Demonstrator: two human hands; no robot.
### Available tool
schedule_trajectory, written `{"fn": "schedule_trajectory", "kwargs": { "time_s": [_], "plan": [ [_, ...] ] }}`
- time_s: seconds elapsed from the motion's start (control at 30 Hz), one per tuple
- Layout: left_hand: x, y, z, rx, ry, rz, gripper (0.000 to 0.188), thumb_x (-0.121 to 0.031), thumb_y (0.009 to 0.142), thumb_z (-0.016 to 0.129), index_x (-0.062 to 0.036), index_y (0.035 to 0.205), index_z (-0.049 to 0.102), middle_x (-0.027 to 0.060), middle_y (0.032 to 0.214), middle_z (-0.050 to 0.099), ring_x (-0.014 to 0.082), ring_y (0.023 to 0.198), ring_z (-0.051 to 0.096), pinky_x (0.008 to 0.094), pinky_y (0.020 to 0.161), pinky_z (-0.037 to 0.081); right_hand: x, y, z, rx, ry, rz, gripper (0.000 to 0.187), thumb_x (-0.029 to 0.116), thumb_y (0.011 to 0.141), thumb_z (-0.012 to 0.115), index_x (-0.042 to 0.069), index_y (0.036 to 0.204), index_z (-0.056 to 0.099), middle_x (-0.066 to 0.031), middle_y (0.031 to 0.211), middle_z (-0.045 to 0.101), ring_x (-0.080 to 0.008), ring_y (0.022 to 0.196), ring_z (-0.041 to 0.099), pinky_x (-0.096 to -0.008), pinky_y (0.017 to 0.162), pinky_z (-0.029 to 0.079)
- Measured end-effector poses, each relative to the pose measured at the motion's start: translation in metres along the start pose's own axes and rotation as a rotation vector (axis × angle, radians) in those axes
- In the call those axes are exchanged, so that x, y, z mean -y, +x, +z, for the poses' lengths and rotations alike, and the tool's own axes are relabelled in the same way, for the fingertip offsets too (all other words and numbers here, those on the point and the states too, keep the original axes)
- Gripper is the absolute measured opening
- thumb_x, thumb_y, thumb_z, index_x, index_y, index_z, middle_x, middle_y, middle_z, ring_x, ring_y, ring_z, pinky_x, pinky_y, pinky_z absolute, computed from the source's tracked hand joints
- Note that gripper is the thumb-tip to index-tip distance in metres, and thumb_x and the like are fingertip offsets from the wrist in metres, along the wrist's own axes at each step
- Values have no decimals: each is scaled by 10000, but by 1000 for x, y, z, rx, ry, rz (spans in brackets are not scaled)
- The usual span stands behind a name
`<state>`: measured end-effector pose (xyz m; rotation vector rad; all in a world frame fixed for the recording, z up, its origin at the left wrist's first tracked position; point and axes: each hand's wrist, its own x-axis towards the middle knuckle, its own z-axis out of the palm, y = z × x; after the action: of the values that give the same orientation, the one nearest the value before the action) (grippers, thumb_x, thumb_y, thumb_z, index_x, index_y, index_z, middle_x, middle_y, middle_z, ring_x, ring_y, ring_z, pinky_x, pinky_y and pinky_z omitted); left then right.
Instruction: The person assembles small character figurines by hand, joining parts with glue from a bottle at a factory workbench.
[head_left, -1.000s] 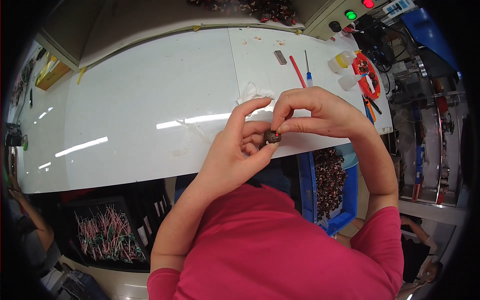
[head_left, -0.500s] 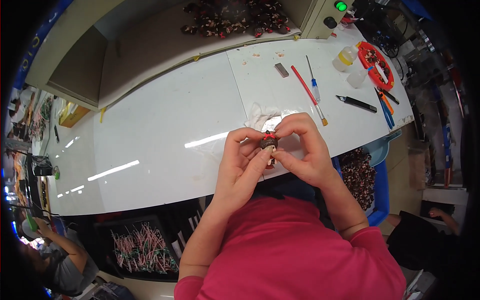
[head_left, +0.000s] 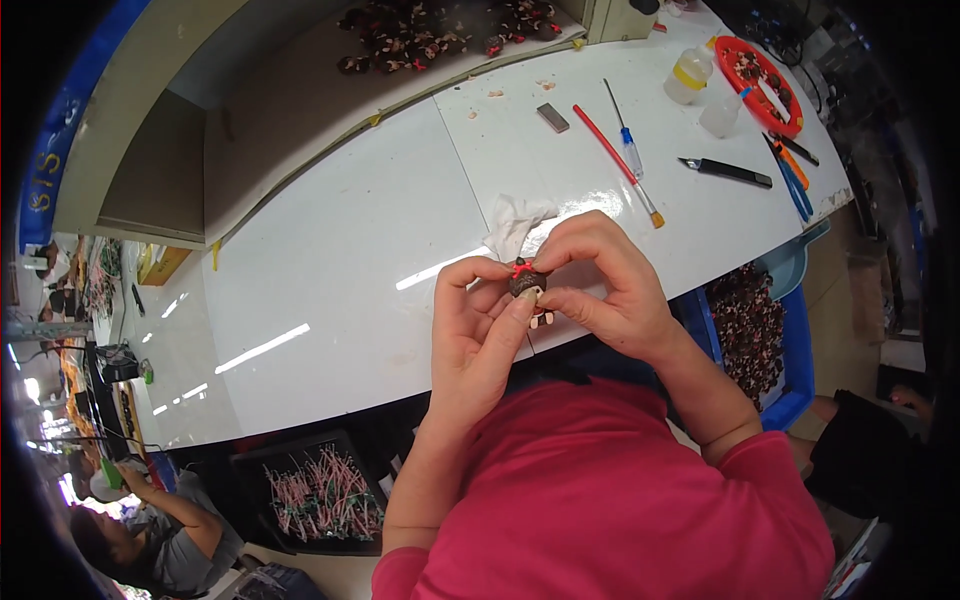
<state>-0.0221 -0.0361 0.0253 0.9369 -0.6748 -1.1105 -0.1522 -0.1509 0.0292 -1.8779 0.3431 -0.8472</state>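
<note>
A small doll figurine (head_left: pixel 526 282), with dark brown hair, a red bow and pale legs, is held upright between my two hands over the near edge of the white table. My left hand (head_left: pixel 478 325) is closed on its left side, the thumb pressed to the front of the figure. From the other side my right hand (head_left: pixel 612 292) pinches it, forefinger by the bow and thumb at the body. My fingers hide parts of it. Just beyond lies a crumpled white tissue (head_left: pixel 512 224).
On the table (head_left: pixel 330 270) lie a red brush (head_left: pixel 615 150), screwdriver (head_left: pixel 628 145), craft knife (head_left: pixel 728 171), blue-orange pliers (head_left: pixel 792 180), grey block (head_left: pixel 552 117), bottles (head_left: pixel 689 76) and a red tray (head_left: pixel 732 52). A booth (head_left: pixel 150 170) holds more figurines. A blue bin (head_left: pixel 795 370) stands right.
The view has shifted, so the table and tools sit differently in the picture. The figurine is tilted slightly differently, its legs showing more; both hands keep their hold.
</note>
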Motion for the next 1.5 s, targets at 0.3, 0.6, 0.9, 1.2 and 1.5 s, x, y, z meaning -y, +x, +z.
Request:
{"fn": "schedule_trajectory", "kwargs": {
  "time_s": [0.3, 0.6, 0.9, 1.2, 1.5],
  "plan": [
    [2, 5, 4, -29, -35, 22, 247, -59, 969, 451, -29, 1198, 362, 162, 1125, 557, 233, 994, 624, 320, 825, 523, -2, -2, 3, -38, -151, -150, 449, 142, 685, 800, 85, 1070, 576, -74, 1071, 563, -250, 1022, 505, -347, 855, 437],
    [1, 5, 8, -82, 88, 4, 252, -134, 986, 440, -24, 1207, 389, 147, 1043, 607, 230, 921, 655, 328, 799, 539, -2, -2, 2, -76, -208, -131, 530, 149, 604, 854, 61, 1035, 558, -83, 1014, 556, -233, 952, 536, -323, 829, 446],
    [3, 6, 9, -86, 120, -17, 227, -130, 983, 442, -16, 1176, 405, 164, 1030, 623, 227, 898, 661, 319, 771, 543, -3, -4, -1, -68, -164, -71, 529, 143, 596, 853, 53, 1022, 551, -83, 1000, 548, -228, 931, 541, -317, 807, 450],
    [-7, 8, 3, -85, 10, -34, 216, -51, 970, 392, -3, 1181, 404, 151, 1064, 585, 226, 948, 637, 317, 801, 535, -4, 4, 2, -27, -184, -137, 511, 147, 603, 846, 47, 1007, 551, -87, 981, 542, -237, 917, 540, -321, 800, 449],
    [-1, -12, -9, 8, -95, 136, 205, -53, 947, 457, -16, 1145, 421, 87, 978, 570, 124, 903, 597, 263, 774, 500, 0, -20, 35, -59, -225, -50, 499, 76, 721, 737, 32, 1163, 510, -124, 1186, 504, -267, 1119, 497, -362, 975, 375]
  ]
}}
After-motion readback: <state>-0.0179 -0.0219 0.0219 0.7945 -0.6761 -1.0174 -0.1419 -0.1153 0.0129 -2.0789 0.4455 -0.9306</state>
